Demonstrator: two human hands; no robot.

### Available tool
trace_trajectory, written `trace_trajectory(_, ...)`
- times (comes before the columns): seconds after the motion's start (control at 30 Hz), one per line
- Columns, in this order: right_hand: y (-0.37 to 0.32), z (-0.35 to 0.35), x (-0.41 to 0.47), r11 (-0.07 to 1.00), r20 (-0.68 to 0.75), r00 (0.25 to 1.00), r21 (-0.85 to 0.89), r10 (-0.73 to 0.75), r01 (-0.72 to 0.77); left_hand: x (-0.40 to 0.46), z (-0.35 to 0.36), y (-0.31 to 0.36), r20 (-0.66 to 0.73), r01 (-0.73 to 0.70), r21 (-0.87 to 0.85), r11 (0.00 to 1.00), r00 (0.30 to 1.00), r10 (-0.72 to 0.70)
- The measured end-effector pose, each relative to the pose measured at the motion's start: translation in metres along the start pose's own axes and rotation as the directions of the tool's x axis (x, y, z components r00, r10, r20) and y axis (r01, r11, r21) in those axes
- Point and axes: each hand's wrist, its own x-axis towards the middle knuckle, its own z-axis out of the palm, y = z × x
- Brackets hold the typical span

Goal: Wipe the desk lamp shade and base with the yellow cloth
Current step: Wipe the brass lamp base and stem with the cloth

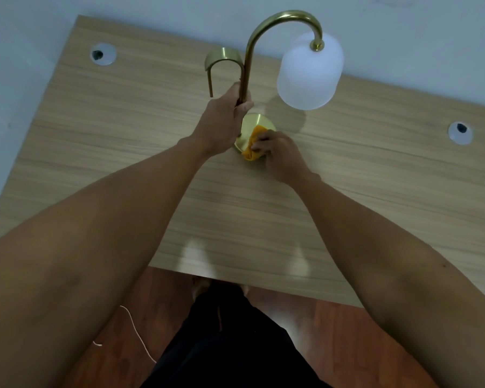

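A brass desk lamp stands mid-desk. Its curved stem [266, 26] arches up and over to a frosted white shade [310, 72] that hangs to the right. My left hand [224, 119] is closed around the lower stem. The round brass base [256, 123] sits just below that hand, partly covered. My right hand [280, 155] presses a bunched yellow cloth [254, 145] against the near edge of the base.
The light wooden desk [123, 135] has two round cable holes, one at the back left [103, 54] and one at the right [459, 132]. A brass arched piece [221, 58] stands behind the stem. A thin white cord [136, 333] lies on the red-brown floor.
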Motion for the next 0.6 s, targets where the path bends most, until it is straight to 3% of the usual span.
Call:
trace_trajectory(0.13,-0.009,-0.002,0.024,0.993,-0.044,0.992,-0.011,0.118,-0.119,0.0,0.001,-0.001,-0.01,0.003,0.011,1.0,1.0,-0.003)
trace_trajectory(0.27,-0.009,0.006,0.016,1.0,0.023,1.0,0.011,-0.005,0.005,0.0,0.0,-0.001,-0.004,0.001,0.008,1.0,1.0,-0.001)
trace_trajectory(0.43,0.001,-0.007,0.036,0.993,-0.086,0.989,-0.014,0.118,-0.119,0.001,0.001,-0.002,-0.015,0.005,0.0,1.0,1.0,-0.005)
trace_trajectory(0.53,-0.012,0.0,0.065,0.983,-0.009,0.984,0.035,0.181,-0.18,0.001,0.001,-0.003,-0.022,0.003,0.01,1.0,1.0,-0.003)
trace_trajectory(0.6,-0.02,0.002,0.071,0.984,0.063,0.989,0.107,0.136,-0.142,0.0,0.001,-0.001,-0.017,0.012,0.018,1.0,1.0,-0.012)
